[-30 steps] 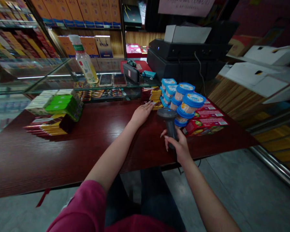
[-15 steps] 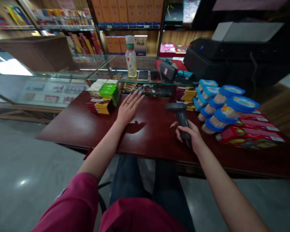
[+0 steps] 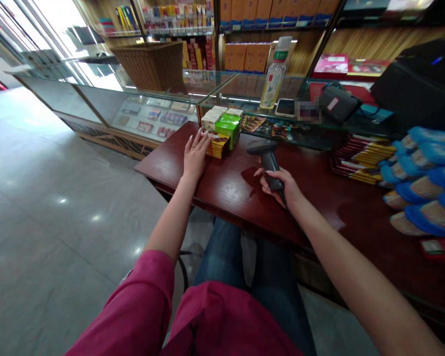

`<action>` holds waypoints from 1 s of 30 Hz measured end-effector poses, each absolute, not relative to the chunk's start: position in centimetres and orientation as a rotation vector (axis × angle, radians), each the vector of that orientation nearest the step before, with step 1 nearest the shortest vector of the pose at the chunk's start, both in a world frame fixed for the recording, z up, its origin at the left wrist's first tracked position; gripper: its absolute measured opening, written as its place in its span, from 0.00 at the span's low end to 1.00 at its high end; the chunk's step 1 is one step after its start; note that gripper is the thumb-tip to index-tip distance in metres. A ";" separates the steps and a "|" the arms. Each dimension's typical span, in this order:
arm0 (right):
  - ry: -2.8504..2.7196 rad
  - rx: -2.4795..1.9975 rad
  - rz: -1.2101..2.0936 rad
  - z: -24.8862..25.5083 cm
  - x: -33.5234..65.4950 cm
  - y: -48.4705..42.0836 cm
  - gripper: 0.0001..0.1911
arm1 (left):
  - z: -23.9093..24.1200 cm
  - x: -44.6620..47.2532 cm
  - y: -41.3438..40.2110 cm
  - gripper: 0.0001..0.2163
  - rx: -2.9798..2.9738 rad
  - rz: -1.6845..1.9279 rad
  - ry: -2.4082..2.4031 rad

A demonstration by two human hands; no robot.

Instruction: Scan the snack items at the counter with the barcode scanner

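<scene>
My left hand is at the left end of the dark red desk, its fingers stretched out over the near side of a stack of yellow and red packets. Whether the fingertips touch the packets I cannot tell. Behind that stack are a green pack and several white boxes. My right hand is wrapped round the handle of a black barcode scanner, held above the desk with its head pointing left. A cable runs down from the handle.
Blue-lidded tubs are piled on the right, beside another stack of packets. A glass counter along the back bears a drink bottle, a phone and a dark case. Farther left stands a wicker basket.
My view has swung left. My left hand has gone from the bare desk top to the yellow and red packets on the left. The scanner, still in my right hand, has moved left along the desk.
</scene>
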State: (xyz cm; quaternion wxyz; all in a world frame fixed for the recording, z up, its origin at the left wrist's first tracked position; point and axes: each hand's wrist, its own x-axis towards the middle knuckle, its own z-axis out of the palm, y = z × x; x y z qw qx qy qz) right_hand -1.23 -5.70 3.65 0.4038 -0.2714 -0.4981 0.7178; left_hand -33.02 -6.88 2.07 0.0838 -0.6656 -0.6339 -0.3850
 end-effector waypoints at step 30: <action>-1.322 -0.697 1.537 1.6 6.2 -5.3 0.13 | -0.8 -17.7 4.6 0.16 -1.847 -2.788 -2.186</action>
